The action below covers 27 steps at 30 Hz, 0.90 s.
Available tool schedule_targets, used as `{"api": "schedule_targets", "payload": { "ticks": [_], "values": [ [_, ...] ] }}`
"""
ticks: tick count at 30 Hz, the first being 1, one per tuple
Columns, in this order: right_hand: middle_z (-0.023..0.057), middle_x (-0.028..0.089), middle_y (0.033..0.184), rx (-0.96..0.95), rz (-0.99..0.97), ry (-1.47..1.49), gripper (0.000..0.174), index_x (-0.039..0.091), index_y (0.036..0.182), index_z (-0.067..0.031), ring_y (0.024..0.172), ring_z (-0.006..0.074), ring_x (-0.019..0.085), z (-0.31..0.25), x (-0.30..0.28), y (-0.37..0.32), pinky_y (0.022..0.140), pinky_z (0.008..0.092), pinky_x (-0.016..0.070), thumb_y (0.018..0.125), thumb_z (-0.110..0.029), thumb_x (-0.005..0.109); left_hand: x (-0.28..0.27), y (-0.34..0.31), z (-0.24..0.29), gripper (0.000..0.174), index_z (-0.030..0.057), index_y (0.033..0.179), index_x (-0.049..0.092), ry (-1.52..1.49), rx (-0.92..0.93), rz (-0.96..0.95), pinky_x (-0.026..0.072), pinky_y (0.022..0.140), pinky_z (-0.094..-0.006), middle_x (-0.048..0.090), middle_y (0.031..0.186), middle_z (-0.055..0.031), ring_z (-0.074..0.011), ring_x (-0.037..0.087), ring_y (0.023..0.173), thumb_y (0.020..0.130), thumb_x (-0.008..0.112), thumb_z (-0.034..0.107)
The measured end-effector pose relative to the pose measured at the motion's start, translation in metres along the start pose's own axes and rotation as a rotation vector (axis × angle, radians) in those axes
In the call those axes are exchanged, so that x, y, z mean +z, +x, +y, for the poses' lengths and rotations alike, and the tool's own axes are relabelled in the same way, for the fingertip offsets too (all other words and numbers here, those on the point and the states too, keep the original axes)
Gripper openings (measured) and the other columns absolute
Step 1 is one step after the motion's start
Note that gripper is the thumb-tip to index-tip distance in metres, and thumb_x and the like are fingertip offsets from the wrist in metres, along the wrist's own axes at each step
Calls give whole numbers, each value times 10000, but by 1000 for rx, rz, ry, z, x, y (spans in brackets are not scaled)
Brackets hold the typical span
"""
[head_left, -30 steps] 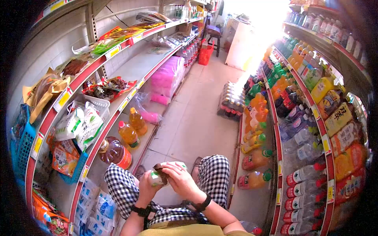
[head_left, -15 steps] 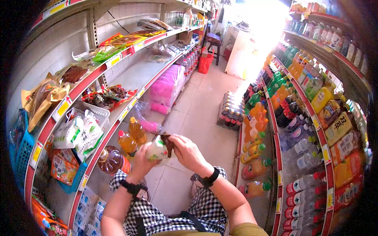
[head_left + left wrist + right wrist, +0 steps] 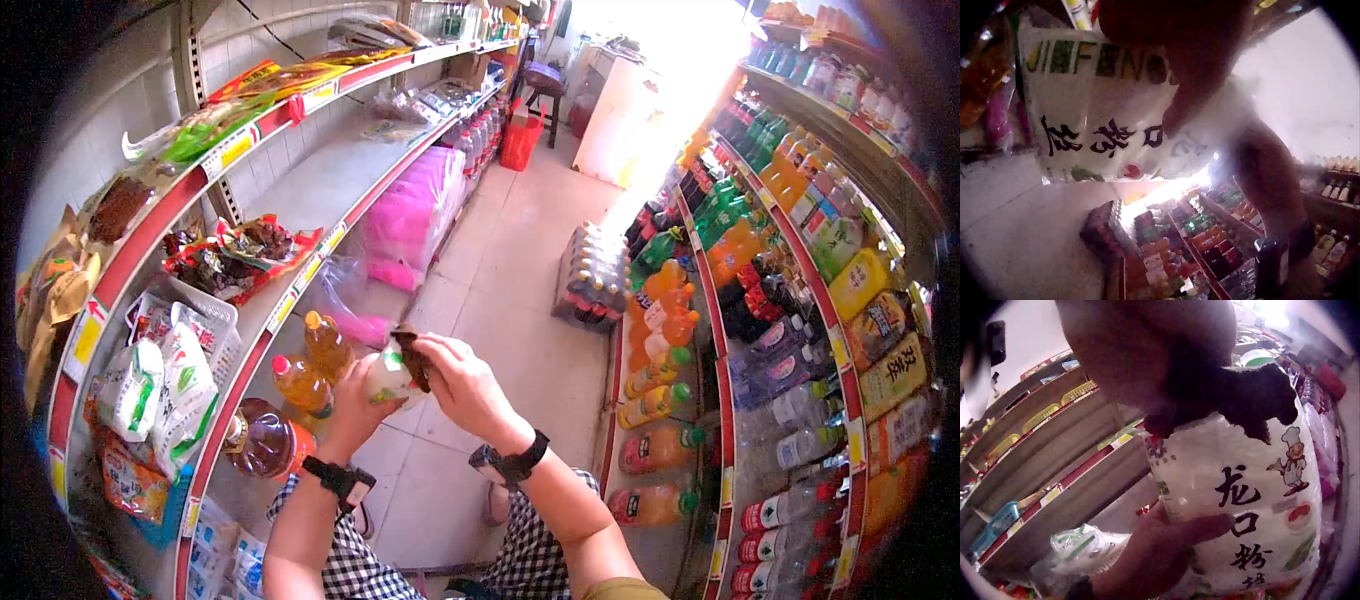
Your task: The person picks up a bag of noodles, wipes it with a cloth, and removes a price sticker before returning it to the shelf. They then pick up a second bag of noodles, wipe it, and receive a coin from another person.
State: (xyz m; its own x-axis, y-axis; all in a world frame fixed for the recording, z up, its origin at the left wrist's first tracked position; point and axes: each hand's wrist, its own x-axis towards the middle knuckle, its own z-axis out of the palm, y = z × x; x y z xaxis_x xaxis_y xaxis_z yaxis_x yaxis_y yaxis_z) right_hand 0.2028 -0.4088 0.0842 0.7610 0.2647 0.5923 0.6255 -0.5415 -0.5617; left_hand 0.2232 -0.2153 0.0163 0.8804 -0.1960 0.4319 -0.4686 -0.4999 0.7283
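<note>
A white printed plastic packet (image 3: pixel 390 376) is gripped at its side by my left hand (image 3: pixel 350 412); its dark lettering faces the camera in the left wrist view (image 3: pixel 1110 131) and the right wrist view (image 3: pixel 1241 494). My right hand (image 3: pixel 470 392) holds a dark brown, ragged-edged cloth-like piece (image 3: pixel 411 360) against the packet's end. In the right wrist view that dark piece (image 3: pixel 1235 394) lies along the packet's edge, and the left thumb and fingers (image 3: pixel 1154 553) press the packet's face.
Shelves with similar white packets (image 3: pixel 185 385), a white basket (image 3: pixel 215 325) and oil bottles (image 3: pixel 265 440) stand at the left. Drink bottles (image 3: pixel 655 450) line the right shelves. A wrapped bottle pack (image 3: pixel 592 278) sits on the tiled floor (image 3: pixel 480 300); a red bin (image 3: pixel 521 140) stands farther back.
Both hands have risen from between the knees, bringing the packet toward the left shelf's oil bottles. The right hand has come back over the packet's end with the dark piece. The view has shifted slightly.
</note>
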Motion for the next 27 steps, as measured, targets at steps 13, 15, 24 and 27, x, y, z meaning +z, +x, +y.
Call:
{"api": "schedule_targets", "payload": {
  "ticks": [13,15,24,27],
  "values": [
    [148,586,1169,14,-70,47,391,562,1153,-49,1121,327,550,9,21,-18,980,432,420,774,40,521,19,-25,-27,649,78,1181,479,-47,-51,-137,507,797,-400,621,1065,-154,-360,613,978,641,832,157],
    [123,578,1196,34,-76,-116,403,550,1172,-66,1136,299,544,16,17,-17,1020,455,376,779,24,536,19,-23,-26,638,87,1174,486,-30,-106,-128,511,782,-404,627,1054,-156,-347,619,972,644,829,173],
    [151,624,1042,81,54,121,315,582,1063,-38,930,351,623,12,24,-12,780,410,523,757,28,543,13,-15,-16,587,67,1127,504,49,-53,-196,475,834,-422,622,1037,-146,-341,616,952,647,824,180],
    [147,632,1057,-35,50,113,339,588,1064,-46,906,353,633,14,25,-8,787,396,525,736,33,554,19,-14,-21,589,72,1129,507,-40,-55,-171,470,838,-419,612,1046,-150,-354,592,986,646,824,185]
  ]
}}
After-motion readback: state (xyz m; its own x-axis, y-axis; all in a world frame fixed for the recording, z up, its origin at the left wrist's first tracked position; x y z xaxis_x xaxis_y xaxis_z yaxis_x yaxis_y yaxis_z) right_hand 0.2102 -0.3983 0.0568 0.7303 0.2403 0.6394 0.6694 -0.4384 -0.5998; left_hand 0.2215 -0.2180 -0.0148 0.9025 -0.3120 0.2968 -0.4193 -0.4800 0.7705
